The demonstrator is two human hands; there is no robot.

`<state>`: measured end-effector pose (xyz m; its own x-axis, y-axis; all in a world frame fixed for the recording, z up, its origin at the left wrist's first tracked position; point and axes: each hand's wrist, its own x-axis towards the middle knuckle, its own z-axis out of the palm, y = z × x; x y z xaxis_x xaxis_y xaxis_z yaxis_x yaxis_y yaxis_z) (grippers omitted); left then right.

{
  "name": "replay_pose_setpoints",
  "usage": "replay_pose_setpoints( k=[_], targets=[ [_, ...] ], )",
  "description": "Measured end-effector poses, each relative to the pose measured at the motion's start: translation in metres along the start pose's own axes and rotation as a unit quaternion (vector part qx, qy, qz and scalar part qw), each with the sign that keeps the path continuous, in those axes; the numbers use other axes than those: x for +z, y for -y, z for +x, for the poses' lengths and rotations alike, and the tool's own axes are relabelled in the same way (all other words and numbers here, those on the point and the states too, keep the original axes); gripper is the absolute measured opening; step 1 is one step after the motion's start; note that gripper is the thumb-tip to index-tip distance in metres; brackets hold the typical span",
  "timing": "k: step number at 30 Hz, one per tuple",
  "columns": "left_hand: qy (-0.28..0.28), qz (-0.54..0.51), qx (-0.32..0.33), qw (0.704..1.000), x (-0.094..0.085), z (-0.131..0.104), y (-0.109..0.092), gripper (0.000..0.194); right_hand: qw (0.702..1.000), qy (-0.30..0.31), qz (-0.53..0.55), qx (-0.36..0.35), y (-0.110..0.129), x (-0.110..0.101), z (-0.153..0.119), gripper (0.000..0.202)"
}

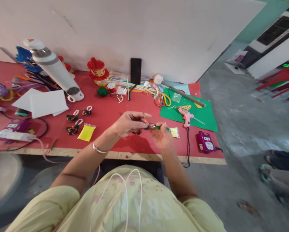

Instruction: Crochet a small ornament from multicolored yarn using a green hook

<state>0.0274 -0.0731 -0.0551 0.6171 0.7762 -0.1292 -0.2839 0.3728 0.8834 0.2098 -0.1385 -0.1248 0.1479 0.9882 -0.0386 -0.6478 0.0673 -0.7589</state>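
Observation:
My left hand point(128, 124) is closed on a small dark multicoloured crochet piece point(136, 132), mostly hidden under the fingers. A strand of orange yarn point(145, 118) runs up over its raised forefinger. In my right hand point(164, 137) is a crochet hook point(158, 127) with a green grip, its metal shaft pointing left and meeting the work at the left fingertips. To the left on the red table lie three similar crocheted pieces with white bead loops, one of them a dark charm point(72, 129). Beside it rests a yellow packet point(87, 132).
A pink glue gun point(186, 116) lies on a green sheet point(210, 119), near scissors point(166, 100). A purple power socket point(205, 142) sits at the right. Along the back stand a phone point(135, 71), a green yarn ball point(102, 91) and a tall white flask point(52, 67).

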Motion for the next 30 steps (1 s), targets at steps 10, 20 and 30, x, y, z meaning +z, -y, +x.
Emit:
replay_pose_setpoints(
  k=[10, 20, 30],
  targets=[
    [-0.164, 0.151, 0.155, 0.962, 0.011, 0.013, 0.032, 0.053, 0.908, -0.075, -0.298, -0.286, -0.016, 0.008, -0.006, 0.017],
    [-0.183, 0.024, 0.155, 0.971, 0.011, 0.018, 0.049, 0.055, 0.823, -0.078, -0.395, -0.4, -0.029, 0.014, -0.006, 0.021],
    [-0.102, -0.011, 0.07, 0.992, -0.001, 0.008, 0.036, 0.056, 0.97, -0.078, -0.151, -0.176, -0.012, 0.009, 0.004, 0.022]
  ],
)
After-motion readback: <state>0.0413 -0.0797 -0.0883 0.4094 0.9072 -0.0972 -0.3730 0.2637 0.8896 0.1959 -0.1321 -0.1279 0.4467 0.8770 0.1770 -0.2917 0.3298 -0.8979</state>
